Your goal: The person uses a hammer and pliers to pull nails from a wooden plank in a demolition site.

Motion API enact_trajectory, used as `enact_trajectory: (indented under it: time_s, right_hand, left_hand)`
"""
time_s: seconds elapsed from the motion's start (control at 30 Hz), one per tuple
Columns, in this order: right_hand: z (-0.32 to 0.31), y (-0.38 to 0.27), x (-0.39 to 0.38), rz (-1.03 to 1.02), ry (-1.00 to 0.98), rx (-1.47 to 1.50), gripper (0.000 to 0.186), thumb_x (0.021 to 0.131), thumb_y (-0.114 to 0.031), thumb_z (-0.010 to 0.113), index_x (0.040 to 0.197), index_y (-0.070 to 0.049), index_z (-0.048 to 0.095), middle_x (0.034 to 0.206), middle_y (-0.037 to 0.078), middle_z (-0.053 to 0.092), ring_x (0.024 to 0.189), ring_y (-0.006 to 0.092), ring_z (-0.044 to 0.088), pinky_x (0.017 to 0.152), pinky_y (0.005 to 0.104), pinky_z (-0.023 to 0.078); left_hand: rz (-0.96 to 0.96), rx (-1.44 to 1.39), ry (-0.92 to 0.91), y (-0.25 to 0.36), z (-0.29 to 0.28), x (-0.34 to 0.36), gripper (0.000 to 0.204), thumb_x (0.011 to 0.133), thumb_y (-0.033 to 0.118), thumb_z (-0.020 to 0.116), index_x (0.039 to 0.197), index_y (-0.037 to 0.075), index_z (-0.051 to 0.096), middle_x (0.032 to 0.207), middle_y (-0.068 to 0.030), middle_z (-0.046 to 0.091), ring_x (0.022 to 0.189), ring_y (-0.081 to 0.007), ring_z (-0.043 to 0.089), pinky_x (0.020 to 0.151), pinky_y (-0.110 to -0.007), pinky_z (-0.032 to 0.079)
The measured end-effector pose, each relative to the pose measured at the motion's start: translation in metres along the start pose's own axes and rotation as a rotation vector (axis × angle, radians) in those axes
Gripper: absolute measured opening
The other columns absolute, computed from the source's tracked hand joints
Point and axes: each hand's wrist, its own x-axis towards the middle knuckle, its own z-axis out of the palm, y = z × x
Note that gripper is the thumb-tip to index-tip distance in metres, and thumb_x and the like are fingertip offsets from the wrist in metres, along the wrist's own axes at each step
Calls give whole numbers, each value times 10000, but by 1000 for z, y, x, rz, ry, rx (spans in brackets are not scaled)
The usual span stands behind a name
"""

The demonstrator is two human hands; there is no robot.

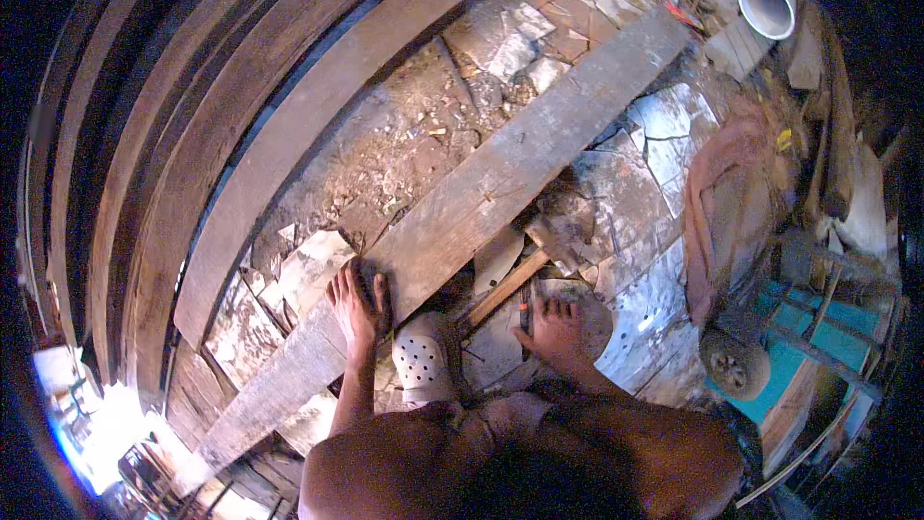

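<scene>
A long, weathered wooden plank (491, 188) lies diagonally across the ground in front of me. My left hand (354, 308) rests on its near part, fingers stretched out and thumb apart. To the right, my right hand (558, 332) is low over the broken tiles, its fingers bent. A slim dark tool with an orange band (524, 308) is between its thumb and forefinger; its exact kind is unclear. Just left of that hand lies a hammer-like tool with a wooden handle (505, 289), its dark head pointing away from me.
Several curved-looking boards (289, 125) stand along the left. A white pipe (767, 8) is at the far right, near a small red object (681, 14). Brownish cloth (717, 202) and a wheel (734, 363) are on the right. My pale perforated clog (422, 361) is beside the plank.
</scene>
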Motion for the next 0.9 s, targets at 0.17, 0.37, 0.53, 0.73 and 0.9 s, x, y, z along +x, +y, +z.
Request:
enact_trajectory:
  time_s: [0.17,0.37,0.53,0.73,0.9]
  right_hand:
    - [19,0,6,-28,10,-26,643,859,-563,481,1211,-24,471,1173,228,489,1062,381,539,943,593,316]
    - [17,-21,11,-24,62,-110,539,861,-489,505,1148,-33,525,1163,229,510,1035,390,550,923,605,307]
    - [12,-16,21,-65,-58,-98,476,814,-407,546,1129,-53,586,1168,195,568,1085,374,532,1007,608,220]
    - [8,-9,22,-140,66,-122,444,780,-381,598,1016,-5,577,997,242,573,1009,454,505,918,542,362]
    - [-7,31,22,-200,-250,54,605,725,-421,696,1142,-1,572,1102,203,593,1035,381,549,857,448,457]
  left_hand:
    - [-44,-38,-36,8,-4,4,497,898,345,518,1262,12,461,1179,-189,528,1113,-353,475,1011,-459,303]
    - [-56,-41,-12,-18,-4,-7,556,914,387,485,1274,-33,435,1208,-221,501,1156,-368,450,1035,-490,281]
    - [-49,-171,-68,-20,4,-8,625,893,444,522,1255,-60,444,1241,-261,488,1178,-402,444,1037,-506,310]
    - [-81,-366,-53,-19,-3,-5,664,927,481,442,1318,-54,404,1321,-220,449,1261,-362,388,1097,-483,236]
    - [-120,-407,-70,-31,14,-27,672,931,485,414,1319,-63,394,1308,-240,451,1252,-379,392,1096,-487,230]
